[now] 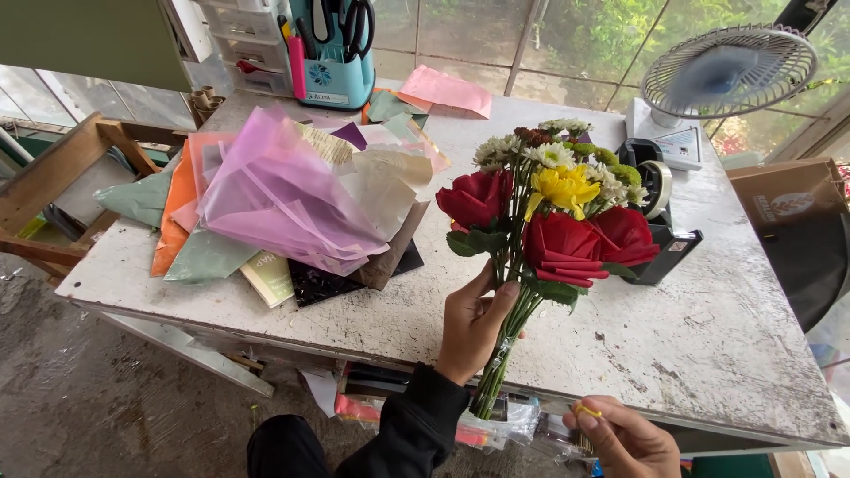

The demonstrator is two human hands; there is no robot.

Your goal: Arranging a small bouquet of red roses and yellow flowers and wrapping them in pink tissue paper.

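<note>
left hand (pixel 469 323): grip wrapped around the stems of the bouquet (pixel 549 212), holding it upright over the near edge of the tabletop (pixel 708 345)
right hand (pixel 624 438): low at the near right, fingers pinching a small yellow rubber band (pixel 586 411)
bouquet: red roses, one yellow bloom, little white daisies up top
left of it: messy pile of wrapping paper (pixel 283 195), pink sheet on top
right of it: black tape dispenser (pixel 660 212), just behind the flowers
far side: blue scissors caddy (pixel 335 53), small white fan (pixel 726 71)

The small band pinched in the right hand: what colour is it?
Yellow; the band in the right hand, head view.
</note>
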